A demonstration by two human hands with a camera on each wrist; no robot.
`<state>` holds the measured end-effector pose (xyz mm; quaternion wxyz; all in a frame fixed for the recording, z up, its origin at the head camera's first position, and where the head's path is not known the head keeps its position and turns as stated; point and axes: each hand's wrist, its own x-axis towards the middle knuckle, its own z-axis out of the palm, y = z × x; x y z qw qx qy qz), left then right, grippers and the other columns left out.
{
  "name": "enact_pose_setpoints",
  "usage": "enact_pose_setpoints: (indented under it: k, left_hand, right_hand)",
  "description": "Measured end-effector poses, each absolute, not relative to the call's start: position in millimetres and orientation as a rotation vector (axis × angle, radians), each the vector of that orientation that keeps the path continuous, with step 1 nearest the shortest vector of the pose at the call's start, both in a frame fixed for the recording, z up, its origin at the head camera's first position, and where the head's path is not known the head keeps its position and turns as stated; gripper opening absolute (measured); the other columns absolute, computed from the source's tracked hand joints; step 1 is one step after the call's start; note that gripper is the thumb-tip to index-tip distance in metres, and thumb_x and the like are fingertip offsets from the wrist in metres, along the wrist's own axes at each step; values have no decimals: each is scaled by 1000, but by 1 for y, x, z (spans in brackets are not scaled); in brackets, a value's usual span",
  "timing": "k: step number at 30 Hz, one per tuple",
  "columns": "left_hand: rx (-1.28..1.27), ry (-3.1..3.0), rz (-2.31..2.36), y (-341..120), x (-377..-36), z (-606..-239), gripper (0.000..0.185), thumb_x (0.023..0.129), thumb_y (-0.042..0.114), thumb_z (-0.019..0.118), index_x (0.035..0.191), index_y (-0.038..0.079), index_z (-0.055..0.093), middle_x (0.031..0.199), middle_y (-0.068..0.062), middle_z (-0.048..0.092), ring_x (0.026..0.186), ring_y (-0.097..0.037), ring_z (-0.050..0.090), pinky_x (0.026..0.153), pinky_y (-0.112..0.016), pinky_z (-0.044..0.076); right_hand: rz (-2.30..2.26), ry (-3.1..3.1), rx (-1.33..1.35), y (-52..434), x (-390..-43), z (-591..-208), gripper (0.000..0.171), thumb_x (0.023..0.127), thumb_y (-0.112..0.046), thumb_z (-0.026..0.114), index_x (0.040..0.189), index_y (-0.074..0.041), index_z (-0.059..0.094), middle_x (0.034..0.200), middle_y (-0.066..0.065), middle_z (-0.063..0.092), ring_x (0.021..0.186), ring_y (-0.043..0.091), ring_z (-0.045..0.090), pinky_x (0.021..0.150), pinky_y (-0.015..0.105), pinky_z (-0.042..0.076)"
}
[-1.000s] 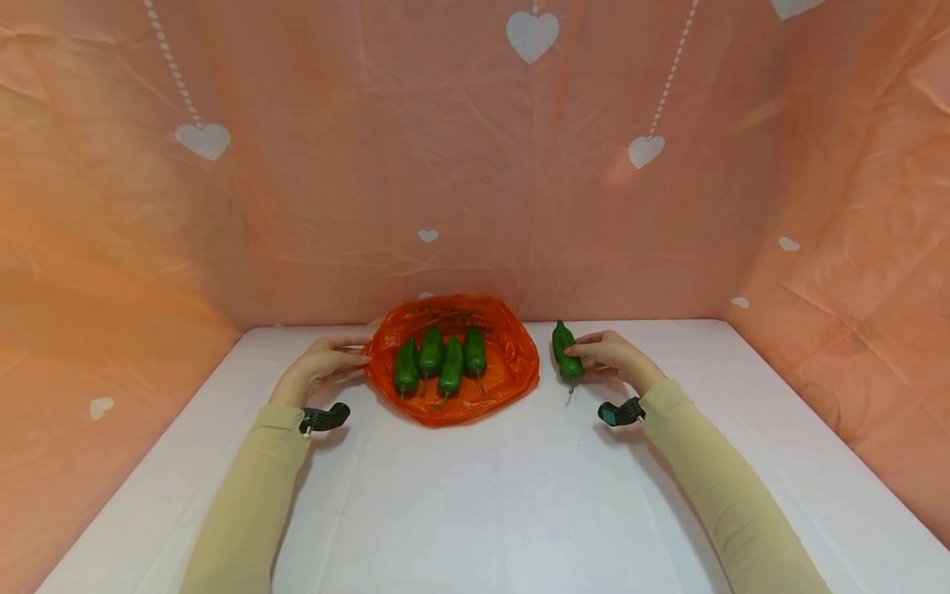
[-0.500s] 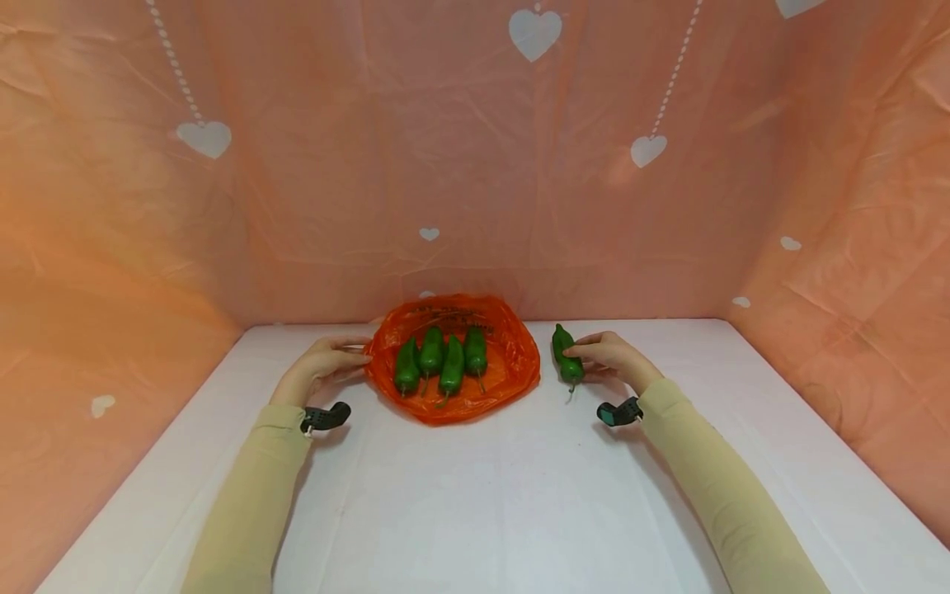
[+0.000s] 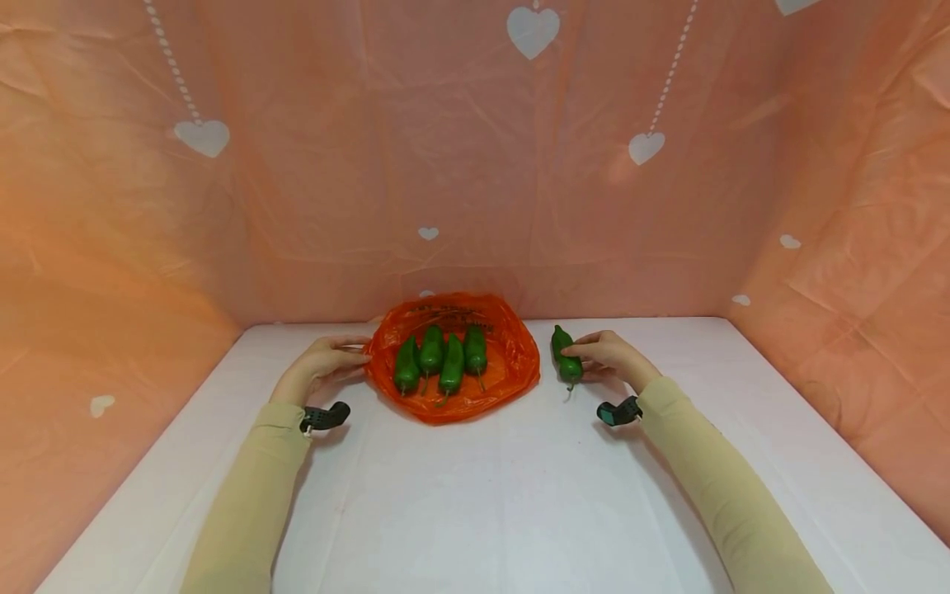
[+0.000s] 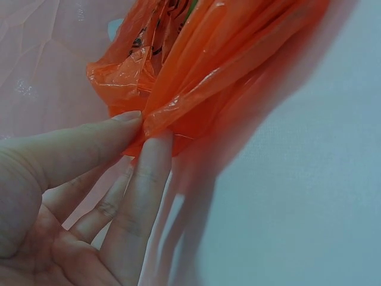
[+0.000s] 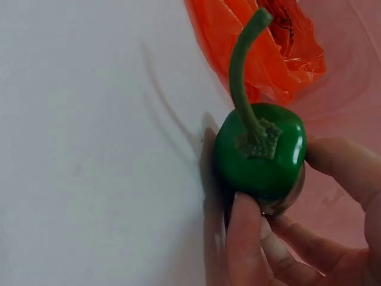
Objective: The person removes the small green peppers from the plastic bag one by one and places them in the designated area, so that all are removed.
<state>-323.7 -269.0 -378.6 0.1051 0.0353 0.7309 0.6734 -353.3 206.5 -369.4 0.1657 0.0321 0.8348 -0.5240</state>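
An orange-red plastic bag (image 3: 512, 363) with dark print lies spread at the back of the table, its mouth toward me. Several green peppers (image 3: 451, 363) lie side by side in it, stems pointing to the front. My left hand (image 3: 326, 361) pinches the bag's left edge between thumb and fingertips, as the left wrist view shows up close. To the right of the bag, my right hand (image 3: 612, 356) holds another green pepper (image 3: 566, 355) between thumb and fingers, stem toward the front. In the right wrist view that pepper (image 5: 259, 152) is close to the table surface, its stem curved.
A white cloth covers the table (image 3: 475, 503). Behind it and at both sides hang pink-orange sheets (image 3: 475, 190) with white hearts. A small black device (image 3: 326, 417) is strapped to the left wrist and another black device (image 3: 619, 411) to the right wrist.
Hardly anything differs. The pepper in my right hand has tipped very slightly, its far tip a little lower in the head view; the left hand and bag stay in place.
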Motion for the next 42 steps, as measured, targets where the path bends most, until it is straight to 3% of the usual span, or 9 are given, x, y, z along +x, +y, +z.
enact_pose_setpoints:
  k: [20, 30, 35, 42]
  left_hand:
    - [108, 2133, 1978, -269, -323, -380, 47, 93, 7, 62, 135, -8, 45, 132, -24, 49, 102, -26, 64, 93, -38, 49]
    - [67, 2145, 1968, -269, -323, -378, 47, 92, 8, 63, 134, -7, 47, 127, -22, 54, 100, -27, 65, 92, -38, 50]
    - [49, 2133, 1979, -269, -322, -377, 47, 92, 8, 64, 133, -6, 47, 129, -21, 51, 101, -27, 64, 92, -38, 50]
    - [31, 2138, 1976, -268, -323, -377, 46, 92, 9, 64, 133, -5, 48, 130, -20, 49, 102, -27, 64, 91, -37, 50]
  right_hand:
    - [-1456, 2383, 79, 207, -352, -367, 56, 91, -25, 66, 133, 7, 47, 101, 13, 60, 72, 16, 63, 69, 29, 57]
    - [-1453, 2413, 10, 214, -352, -358, 53, 95, -28, 60, 133, 6, 47, 108, 16, 64, 90, 22, 63, 80, 32, 55]
    - [-1493, 2400, -11, 218, -352, -349, 54, 96, -28, 57, 136, 6, 44, 123, 24, 58, 102, 28, 63, 88, 38, 53]
    - [-1534, 2379, -138, 225, -348, -341, 55, 100, -29, 51, 137, 9, 41, 132, 31, 48, 118, 39, 53, 98, 47, 45]
